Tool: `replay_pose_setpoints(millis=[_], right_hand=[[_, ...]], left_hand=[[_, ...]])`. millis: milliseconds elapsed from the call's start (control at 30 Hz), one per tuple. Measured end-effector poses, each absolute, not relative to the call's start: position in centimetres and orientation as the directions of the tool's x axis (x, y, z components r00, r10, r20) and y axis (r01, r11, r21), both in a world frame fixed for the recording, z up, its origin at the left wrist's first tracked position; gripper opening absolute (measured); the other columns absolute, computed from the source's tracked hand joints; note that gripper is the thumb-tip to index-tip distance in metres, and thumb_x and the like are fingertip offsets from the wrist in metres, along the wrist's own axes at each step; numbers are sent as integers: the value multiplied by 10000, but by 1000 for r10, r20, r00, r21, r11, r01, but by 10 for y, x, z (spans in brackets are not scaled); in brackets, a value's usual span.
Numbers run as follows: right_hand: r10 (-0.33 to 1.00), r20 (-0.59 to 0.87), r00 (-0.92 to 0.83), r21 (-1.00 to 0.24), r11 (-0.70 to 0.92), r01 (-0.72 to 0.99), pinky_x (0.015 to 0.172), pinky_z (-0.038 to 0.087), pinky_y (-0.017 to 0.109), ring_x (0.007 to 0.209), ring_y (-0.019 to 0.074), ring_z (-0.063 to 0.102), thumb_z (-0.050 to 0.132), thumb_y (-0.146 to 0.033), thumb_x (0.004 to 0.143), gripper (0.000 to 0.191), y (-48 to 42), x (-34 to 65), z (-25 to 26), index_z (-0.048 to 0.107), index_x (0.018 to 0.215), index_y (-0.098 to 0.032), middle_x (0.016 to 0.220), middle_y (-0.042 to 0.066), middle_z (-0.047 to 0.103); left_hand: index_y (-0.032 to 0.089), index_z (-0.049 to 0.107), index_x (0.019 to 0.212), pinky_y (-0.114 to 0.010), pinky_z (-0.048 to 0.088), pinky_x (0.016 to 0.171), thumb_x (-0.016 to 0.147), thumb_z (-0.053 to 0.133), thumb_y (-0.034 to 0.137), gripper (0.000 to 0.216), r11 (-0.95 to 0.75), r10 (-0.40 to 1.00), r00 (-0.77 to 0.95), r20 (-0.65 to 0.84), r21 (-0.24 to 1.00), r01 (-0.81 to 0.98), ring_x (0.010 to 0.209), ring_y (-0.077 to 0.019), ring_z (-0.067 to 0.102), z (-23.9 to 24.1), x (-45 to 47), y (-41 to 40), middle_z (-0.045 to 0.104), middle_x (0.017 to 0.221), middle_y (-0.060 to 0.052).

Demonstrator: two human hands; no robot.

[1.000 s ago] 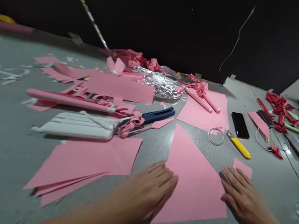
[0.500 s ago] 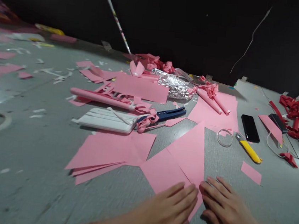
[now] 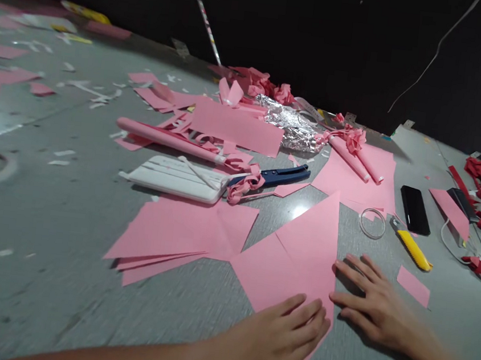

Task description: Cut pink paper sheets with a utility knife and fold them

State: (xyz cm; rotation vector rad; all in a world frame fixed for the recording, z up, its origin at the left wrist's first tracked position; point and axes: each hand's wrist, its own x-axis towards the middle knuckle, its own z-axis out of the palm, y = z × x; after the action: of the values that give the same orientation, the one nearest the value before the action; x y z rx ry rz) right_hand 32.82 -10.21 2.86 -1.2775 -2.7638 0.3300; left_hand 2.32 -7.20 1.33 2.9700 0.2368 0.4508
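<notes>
One pink sheet [image 3: 302, 244], flat on the worktop [image 3: 67, 230] toward the near edge, long axis running away from the hands to the far edge. Left hand [image 3: 281, 339] nearer, palm down on the sheet's near end, fingers loosely together; right hand [image 3: 376, 300] spread, fingertips at right border; nothing visibly gripped.

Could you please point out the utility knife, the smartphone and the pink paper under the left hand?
Utility knife [image 3: 413, 250], head view: middle of its yellow handle.
Smartphone [image 3: 415, 211], head view: middle of its black upper face.
Pink paper [image 3: 300, 262], head view: middle of its uncovered surface.
</notes>
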Motion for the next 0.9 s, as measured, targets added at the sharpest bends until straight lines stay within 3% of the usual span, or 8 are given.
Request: replay_pose_setpoints(millis=[233, 567, 767, 900], right_hand=[[761, -31, -648, -189, 632, 752, 1343, 290, 688, 1689, 359, 291, 687, -347, 1097, 399, -51, 336, 35, 697, 1484, -445, 1843, -26, 262], [749, -53, -660, -38, 659, 751, 1353, 250, 688, 1705, 385, 230, 671, -434, 1112, 408, 9, 350, 39, 658, 1515, -497, 1864, -79, 153], [761, -63, -646, 37, 649, 760, 1363, 241, 670, 1707, 380, 224, 607, -425, 1144, 457, 49, 361, 38, 575, 1597, -475, 1868, -57, 154], [766, -53, -641, 53, 643, 764, 1376, 206, 650, 1711, 361, 219, 568, -407, 1159, 429, 74, 365, 37, 599, 1586, -446, 1870, -46, 153]], left_hand=[[75, 634, 1496, -400, 400, 1147, 1130, 580, 533, 589, -976, 168, 946, 276, 178, 122, 1374, -288, 610, 13, 25, -70, 747, 1433, -114], [80, 648, 1489, -402, 428, 1130, 1119, 597, 523, 579, -979, 167, 948, 272, 161, 126, 1368, -278, 597, 13, 24, -71, 742, 1446, -111], [83, 636, 1499, -392, 427, 1123, 1131, 582, 504, 562, -985, 148, 947, 284, 125, 116, 1344, -282, 614, 10, 24, -70, 748, 1414, -127], [80, 647, 1479, -388, 447, 1088, 1129, 596, 467, 524, -992, 125, 944, 304, 67, 110, 1320, -270, 619, 5, 26, -70, 754, 1384, -118]])
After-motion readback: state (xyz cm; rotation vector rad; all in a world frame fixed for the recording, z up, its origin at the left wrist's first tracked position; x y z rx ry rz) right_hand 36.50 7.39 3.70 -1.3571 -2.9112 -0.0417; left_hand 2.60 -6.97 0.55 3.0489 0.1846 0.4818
